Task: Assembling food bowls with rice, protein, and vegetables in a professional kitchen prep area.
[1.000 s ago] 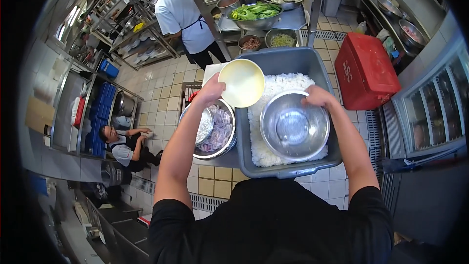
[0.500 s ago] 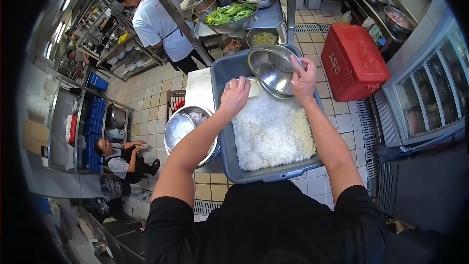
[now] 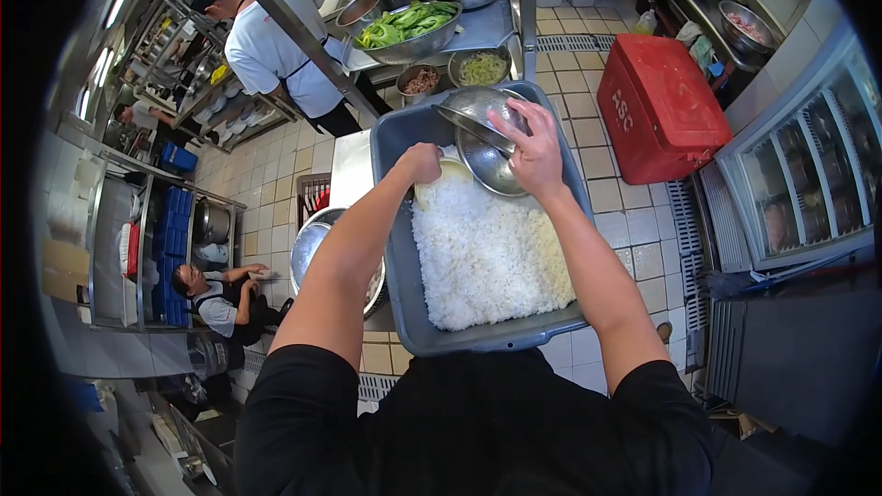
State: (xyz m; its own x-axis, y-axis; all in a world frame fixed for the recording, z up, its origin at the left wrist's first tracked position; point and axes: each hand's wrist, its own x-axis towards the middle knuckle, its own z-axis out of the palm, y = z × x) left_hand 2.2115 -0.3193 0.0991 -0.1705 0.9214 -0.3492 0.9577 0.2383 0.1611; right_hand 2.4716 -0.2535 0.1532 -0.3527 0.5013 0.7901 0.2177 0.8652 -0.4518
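A grey plastic tub (image 3: 397,248) in front of me holds a broad bed of white rice (image 3: 487,257), yellower along its right side. My right hand (image 3: 533,145) is on a shiny metal bowl (image 3: 478,108) tilted on edge, thumb and fingers spread around it. Another metal bowl (image 3: 491,170) shows just below it, at the far end of the rice. My left hand (image 3: 423,163) is closed in a fist at the tub's far left. Right beside that fist lies a pale, rounded, flat piece (image 3: 443,184) on the rice; whether the fist grips it is hidden.
Metal bowls (image 3: 310,253) stand left of the tub. Beyond it are bowls of green vegetables (image 3: 409,32), shredded greens (image 3: 482,67) and minced meat (image 3: 421,83). A red cooler box (image 3: 661,110) stands right. One co-worker (image 3: 280,41) stands far left; another person (image 3: 220,298) is lower left.
My left hand has moved down and left and closed into a fist. The right hand has shifted left, its metal bowl now tipped more edge-on. The view has swung slightly right.
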